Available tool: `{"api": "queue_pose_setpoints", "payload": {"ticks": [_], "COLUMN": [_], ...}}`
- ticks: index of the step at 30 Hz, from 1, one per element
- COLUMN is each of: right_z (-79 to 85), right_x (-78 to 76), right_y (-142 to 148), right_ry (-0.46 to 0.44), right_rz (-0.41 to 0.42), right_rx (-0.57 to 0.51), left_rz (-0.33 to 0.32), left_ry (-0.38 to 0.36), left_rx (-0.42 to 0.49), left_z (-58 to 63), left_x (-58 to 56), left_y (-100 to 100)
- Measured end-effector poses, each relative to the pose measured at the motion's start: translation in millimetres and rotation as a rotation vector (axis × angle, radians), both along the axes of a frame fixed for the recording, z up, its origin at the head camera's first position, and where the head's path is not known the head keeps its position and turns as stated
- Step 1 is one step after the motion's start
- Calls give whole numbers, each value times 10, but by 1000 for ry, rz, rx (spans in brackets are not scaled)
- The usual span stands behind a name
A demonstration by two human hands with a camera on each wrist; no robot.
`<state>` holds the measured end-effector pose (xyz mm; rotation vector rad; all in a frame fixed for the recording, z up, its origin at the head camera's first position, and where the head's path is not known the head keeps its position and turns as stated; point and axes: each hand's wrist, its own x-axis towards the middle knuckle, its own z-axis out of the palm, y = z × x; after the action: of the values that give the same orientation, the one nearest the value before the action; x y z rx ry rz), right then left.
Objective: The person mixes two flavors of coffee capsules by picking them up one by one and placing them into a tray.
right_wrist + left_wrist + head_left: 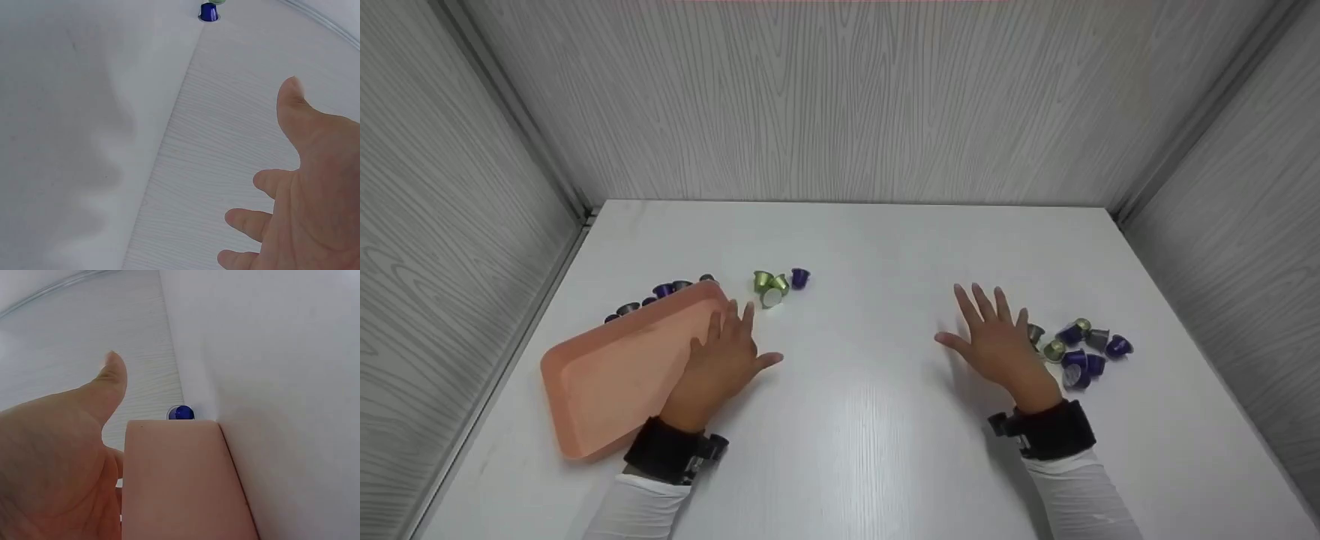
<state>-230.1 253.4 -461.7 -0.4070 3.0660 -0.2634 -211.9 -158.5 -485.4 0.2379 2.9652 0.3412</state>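
My left hand (720, 371), fingers spread, is over the right side of a shallow pink tray (615, 382); whether it touches the tray I cannot tell. In the left wrist view the tray's side (174, 478) stands beside the palm, with a blue coffee capsule (181, 413) past its edge. My right hand (997, 345) is above the white table with fingers spread and holds nothing. Just right of it lies a pile of purple, green and grey coffee capsules (1075, 358), partly hidden behind the hand.
Green capsules (772, 283) and a purple capsule (800, 278) lie past the tray's far right corner. Along the tray's far edge more capsules (663, 290) show, partly hidden by it. Grey wood-grain panels (840, 105) wall the table (870, 420) at back and sides.
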Motion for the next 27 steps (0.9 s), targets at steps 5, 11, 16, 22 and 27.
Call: {"api": "queue_pose_setpoints", "payload": {"ticks": [5, 11, 16, 22, 27], "right_z": [-16, 7, 3, -62, -70], "right_x": [41, 66, 79, 84, 98], "right_y": [-52, -116, -183, -259, -337], "right_ry": [14, 30, 26, 15, 2], "right_rz": [28, 61, 92, 146, 178], "right_rx": [-20, -30, -52, -81, -105], "left_rz": [-75, -75, -93, -75, -144], "left_ry": [9, -20, -47, -139, -143], "left_rx": [-108, -78, -76, -37, -30], "left_z": [-10, 68, 118, 131, 147], "left_x": [65, 108, 130, 127, 150], "left_y": [-8, 20, 31, 63, 102]}}
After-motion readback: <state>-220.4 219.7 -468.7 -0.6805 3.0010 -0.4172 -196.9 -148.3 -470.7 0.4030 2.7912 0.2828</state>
